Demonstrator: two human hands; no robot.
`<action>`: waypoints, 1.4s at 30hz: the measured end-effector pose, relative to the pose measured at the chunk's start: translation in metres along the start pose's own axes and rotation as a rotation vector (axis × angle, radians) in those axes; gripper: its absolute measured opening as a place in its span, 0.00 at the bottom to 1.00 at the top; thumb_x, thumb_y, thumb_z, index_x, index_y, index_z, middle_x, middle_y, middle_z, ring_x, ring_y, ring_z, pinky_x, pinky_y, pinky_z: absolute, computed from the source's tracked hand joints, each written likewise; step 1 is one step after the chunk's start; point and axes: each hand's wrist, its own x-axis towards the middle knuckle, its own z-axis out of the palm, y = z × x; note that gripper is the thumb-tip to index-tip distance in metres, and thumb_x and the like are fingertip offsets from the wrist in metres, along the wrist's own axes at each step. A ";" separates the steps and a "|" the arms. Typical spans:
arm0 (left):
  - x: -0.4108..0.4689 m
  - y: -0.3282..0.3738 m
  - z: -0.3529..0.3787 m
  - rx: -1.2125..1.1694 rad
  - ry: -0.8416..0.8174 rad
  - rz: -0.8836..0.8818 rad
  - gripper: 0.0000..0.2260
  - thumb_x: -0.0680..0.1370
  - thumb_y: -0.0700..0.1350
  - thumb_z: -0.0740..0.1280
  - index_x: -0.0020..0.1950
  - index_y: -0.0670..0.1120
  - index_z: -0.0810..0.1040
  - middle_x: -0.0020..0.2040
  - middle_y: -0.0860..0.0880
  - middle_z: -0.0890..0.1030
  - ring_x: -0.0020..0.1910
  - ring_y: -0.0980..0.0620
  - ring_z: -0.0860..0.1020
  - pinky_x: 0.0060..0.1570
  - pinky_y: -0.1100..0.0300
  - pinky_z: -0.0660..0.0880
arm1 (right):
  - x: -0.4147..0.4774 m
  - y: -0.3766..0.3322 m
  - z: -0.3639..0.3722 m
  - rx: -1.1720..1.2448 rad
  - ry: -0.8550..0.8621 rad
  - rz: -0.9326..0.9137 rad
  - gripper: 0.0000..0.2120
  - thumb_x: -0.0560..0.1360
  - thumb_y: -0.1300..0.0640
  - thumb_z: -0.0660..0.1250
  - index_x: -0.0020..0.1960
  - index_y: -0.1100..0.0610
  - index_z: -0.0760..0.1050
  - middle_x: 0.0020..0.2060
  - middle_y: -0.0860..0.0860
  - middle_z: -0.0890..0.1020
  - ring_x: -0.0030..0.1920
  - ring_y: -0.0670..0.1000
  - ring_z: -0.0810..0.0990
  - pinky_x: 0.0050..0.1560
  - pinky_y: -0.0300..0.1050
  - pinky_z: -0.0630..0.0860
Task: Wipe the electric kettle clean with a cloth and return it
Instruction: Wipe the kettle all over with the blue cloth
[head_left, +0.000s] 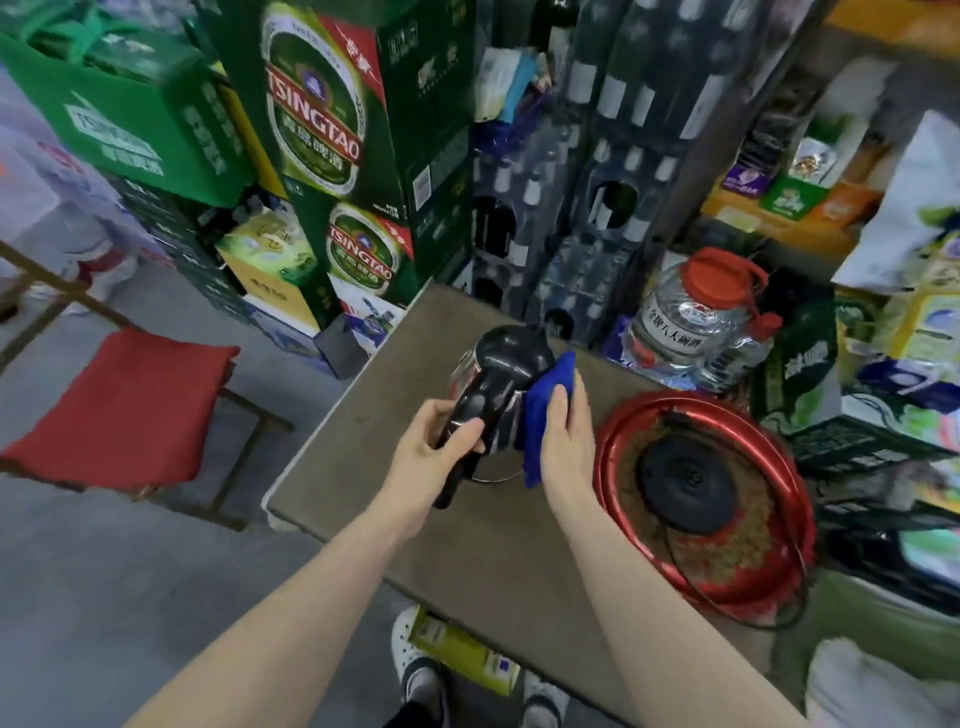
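Observation:
A steel electric kettle (506, 364) with a black lid and black handle stands on the brown table (363, 431), tilted a little toward me. My left hand (434, 452) grips its black handle. My right hand (563, 441) presses a blue cloth (548, 410) flat against the kettle's right side. The kettle's round black base (685, 480) lies apart from it, to the right, inside a red round tray (779, 467); a black cord runs from it over the tray's near rim.
Green beer cartons (332, 130) are stacked behind the table at left. Shrink-wrapped bottle packs (571, 208) and a clear jug with a red cap (691, 317) stand at the back. A red-cushioned stool (124, 410) is on the floor at left. Bags and boxes crowd the right.

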 end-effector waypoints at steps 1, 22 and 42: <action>0.002 -0.013 -0.003 -0.010 -0.048 -0.034 0.16 0.72 0.51 0.72 0.54 0.45 0.74 0.40 0.49 0.82 0.43 0.53 0.80 0.53 0.52 0.76 | 0.002 0.007 0.002 0.000 0.011 0.006 0.23 0.86 0.46 0.53 0.81 0.45 0.59 0.79 0.43 0.64 0.77 0.42 0.61 0.72 0.36 0.56; 0.017 -0.022 -0.015 0.851 -0.114 0.074 0.41 0.70 0.54 0.73 0.76 0.46 0.55 0.72 0.46 0.63 0.71 0.49 0.64 0.67 0.58 0.66 | 0.021 0.084 0.017 0.229 0.068 0.478 0.25 0.78 0.37 0.55 0.73 0.39 0.70 0.69 0.48 0.79 0.68 0.57 0.78 0.70 0.60 0.73; 0.087 0.017 0.013 1.300 -0.434 0.298 0.49 0.64 0.50 0.80 0.79 0.48 0.56 0.78 0.48 0.60 0.76 0.46 0.60 0.73 0.57 0.56 | 0.014 0.078 0.000 0.158 -0.051 0.108 0.22 0.84 0.41 0.54 0.77 0.41 0.64 0.75 0.41 0.70 0.75 0.42 0.68 0.75 0.42 0.64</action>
